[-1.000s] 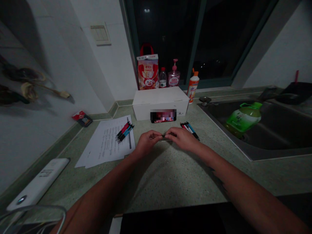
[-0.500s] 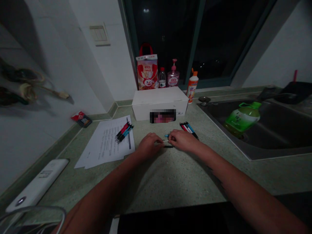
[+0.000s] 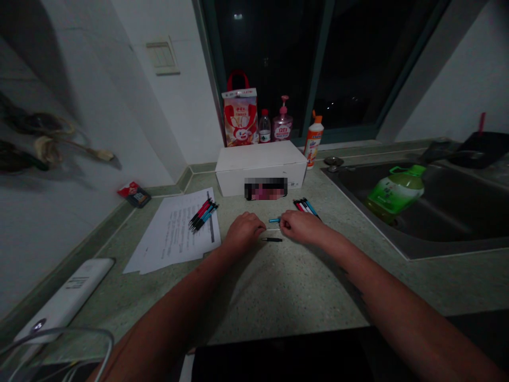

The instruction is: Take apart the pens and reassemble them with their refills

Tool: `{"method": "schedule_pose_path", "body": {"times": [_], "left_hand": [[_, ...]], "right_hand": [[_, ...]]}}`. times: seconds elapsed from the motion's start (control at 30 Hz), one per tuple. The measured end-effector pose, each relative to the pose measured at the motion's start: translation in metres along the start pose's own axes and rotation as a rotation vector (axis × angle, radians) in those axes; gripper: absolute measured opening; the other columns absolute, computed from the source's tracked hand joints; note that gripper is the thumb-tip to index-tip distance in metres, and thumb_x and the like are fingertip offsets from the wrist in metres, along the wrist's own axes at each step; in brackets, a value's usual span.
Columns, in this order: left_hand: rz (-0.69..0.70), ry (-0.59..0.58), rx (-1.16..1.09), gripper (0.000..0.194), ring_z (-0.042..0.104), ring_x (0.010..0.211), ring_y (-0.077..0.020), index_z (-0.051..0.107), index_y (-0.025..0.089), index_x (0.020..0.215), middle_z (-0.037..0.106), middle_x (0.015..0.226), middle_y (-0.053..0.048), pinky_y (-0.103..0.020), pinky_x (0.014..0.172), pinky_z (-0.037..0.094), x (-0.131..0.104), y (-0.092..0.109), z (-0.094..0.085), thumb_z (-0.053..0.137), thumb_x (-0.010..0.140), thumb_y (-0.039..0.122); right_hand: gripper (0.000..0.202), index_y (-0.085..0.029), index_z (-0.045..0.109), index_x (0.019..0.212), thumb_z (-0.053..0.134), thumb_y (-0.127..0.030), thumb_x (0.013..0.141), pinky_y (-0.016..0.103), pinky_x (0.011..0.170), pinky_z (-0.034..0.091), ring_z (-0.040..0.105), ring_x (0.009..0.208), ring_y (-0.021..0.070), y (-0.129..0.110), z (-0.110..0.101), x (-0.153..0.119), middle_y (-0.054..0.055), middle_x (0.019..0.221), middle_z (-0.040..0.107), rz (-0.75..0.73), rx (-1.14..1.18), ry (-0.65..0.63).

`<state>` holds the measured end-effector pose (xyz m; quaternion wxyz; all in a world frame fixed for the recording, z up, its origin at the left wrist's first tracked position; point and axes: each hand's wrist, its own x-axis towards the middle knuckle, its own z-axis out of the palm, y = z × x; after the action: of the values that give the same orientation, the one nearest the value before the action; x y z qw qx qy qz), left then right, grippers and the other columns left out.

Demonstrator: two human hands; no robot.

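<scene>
Nearest on the desk (image 3: 274, 292), a black pen piece (image 3: 272, 240) lies handy; beyond, left hand (image 3: 245, 229) and right hand (image 3: 301, 226) curl their fingers at a thin white rod's (image 3: 272, 229) ends, whether gripping I cannot tell. A blue piece (image 3: 274, 220) lies just past, seemingly kept within reach.

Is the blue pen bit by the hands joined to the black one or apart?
Apart: the blue piece lies farther away than the black piece, with bare counter showing between them.
</scene>
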<state>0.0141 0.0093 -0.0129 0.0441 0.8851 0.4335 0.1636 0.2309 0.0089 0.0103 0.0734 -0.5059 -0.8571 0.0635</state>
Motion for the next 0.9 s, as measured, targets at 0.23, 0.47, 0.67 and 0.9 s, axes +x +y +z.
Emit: {"method": "schedule_pose_path", "body": {"times": [0.23, 0.47, 0.67, 0.9], "left_hand": [[-0.048, 0.008, -0.006, 0.017, 0.06, 0.09, -0.0247, 0.075, 0.017, 0.089, 0.07, 0.09, -0.01, -0.038, 0.085, 0.045, -0.0018, -0.0044, -0.0027, 0.058, 0.089, 0.019], [-0.053, 0.041, -0.069, 0.016, 0.059, 0.089, -0.0241, 0.075, 0.02, 0.087, 0.07, 0.088, -0.009, -0.038, 0.085, 0.045, -0.0028, -0.0028, -0.0001, 0.059, 0.087, 0.018], [-0.044, 0.026, -0.034, 0.018, 0.059, 0.088, -0.0246, 0.075, 0.019, 0.087, 0.07, 0.088, -0.01, -0.038, 0.084, 0.045, -0.0027, -0.0007, -0.0012, 0.057, 0.088, 0.018], [-0.045, 0.015, -0.025, 0.019, 0.059, 0.088, -0.0262, 0.075, 0.018, 0.087, 0.069, 0.087, -0.011, -0.04, 0.082, 0.045, -0.0037, -0.0061, -0.0029, 0.056, 0.088, 0.02]], "right_hand": [[0.014, -0.02, 0.07, 0.082, 0.056, -0.021, 0.086, 0.03, 0.063, 0.04, 0.065, 0.077, 0.0221, 0.0017, -0.0018, -0.0006, 0.01, 0.09, 0.072, -0.002, -0.006, -0.013], [0.017, -0.019, 0.069, 0.083, 0.053, -0.023, 0.089, 0.031, 0.064, 0.041, 0.064, 0.076, 0.0216, -0.0025, 0.0016, 0.0005, 0.01, 0.089, 0.071, -0.046, -0.004, 0.012], [0.015, -0.02, 0.069, 0.082, 0.055, -0.021, 0.086, 0.032, 0.065, 0.041, 0.063, 0.075, 0.0217, -0.0017, 0.0036, 0.0012, 0.01, 0.087, 0.07, -0.046, 0.025, 0.021], [0.015, -0.02, 0.068, 0.081, 0.054, -0.022, 0.087, 0.031, 0.063, 0.039, 0.064, 0.076, 0.0224, -0.0011, 0.0029, 0.0003, 0.01, 0.088, 0.07, -0.032, 0.015, 0.028]]}}
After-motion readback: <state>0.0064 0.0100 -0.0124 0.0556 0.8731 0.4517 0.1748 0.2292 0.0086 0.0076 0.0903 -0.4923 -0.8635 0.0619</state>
